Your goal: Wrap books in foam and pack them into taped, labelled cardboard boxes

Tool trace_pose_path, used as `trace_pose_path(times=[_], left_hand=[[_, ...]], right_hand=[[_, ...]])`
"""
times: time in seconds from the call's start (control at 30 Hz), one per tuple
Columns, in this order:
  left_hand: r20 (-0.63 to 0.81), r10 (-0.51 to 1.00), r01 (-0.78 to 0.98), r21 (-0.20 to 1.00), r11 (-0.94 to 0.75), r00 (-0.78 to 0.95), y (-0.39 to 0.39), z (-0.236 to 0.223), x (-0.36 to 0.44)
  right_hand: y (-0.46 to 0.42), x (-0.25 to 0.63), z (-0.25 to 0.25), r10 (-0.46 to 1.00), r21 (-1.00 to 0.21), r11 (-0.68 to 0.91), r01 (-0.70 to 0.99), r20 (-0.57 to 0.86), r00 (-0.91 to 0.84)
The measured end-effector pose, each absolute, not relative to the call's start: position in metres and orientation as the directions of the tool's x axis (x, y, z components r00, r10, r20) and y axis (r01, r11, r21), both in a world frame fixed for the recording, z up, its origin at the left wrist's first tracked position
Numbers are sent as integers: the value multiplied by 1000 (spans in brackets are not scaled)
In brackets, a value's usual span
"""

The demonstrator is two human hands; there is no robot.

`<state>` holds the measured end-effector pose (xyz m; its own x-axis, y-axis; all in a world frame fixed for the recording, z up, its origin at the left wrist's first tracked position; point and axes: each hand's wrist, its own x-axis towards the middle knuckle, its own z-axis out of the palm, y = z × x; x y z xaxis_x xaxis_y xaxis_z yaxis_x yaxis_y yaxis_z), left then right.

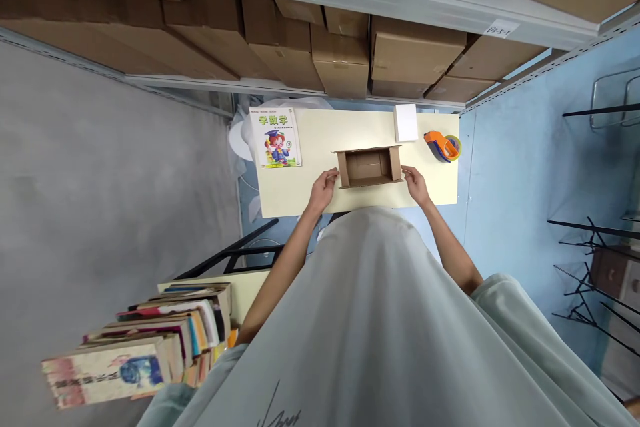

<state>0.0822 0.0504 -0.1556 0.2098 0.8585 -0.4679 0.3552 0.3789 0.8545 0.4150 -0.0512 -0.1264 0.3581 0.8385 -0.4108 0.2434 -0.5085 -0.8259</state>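
A small brown cardboard box (370, 181) lies on the pale yellow table (313, 137), its top open and its flaps folded outward. Nothing shows inside it. At the left end of the box is my left hand (324, 189), its fingers curled in at the edge of the flap. My right hand (417, 185) is at the opposite end, with thumb and fingers close together at the right flap. The fingertips are small in the view, so the exact grip is hard to see.
A children's book (276, 138) lies at the table's left. A white box (405, 123) and an orange tape dispenser (441, 146) are at the back right. Shelves with cardboard boxes (417, 47) rise behind. Stacked books (150, 347) stand at lower left.
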Motion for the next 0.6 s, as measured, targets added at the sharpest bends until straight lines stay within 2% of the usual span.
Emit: trace_pose_path(times=[0.1, 0.2, 0.3, 0.43, 0.6], left_hand=[[-459, 881, 246, 872, 424, 111, 57, -138, 77], [-498, 850, 185, 864, 469, 171, 62, -120, 85], [-506, 833, 226, 858, 461, 223, 63, -112, 99], [-485, 857, 255, 863, 436, 176, 60, -114, 113], [-458, 887, 286, 859, 425, 56, 63, -121, 116]], right_hand=[[-46, 428, -113, 825, -840, -503, 203, -397, 402], [-36, 426, -105, 829, -852, -507, 132, -440, 345], [-26, 414, -105, 809, -826, -548, 130, -483, 336], [-19, 401, -104, 766, -759, -610, 227, -491, 415], [-24, 404, -97, 843, -825, -502, 259, -400, 360]])
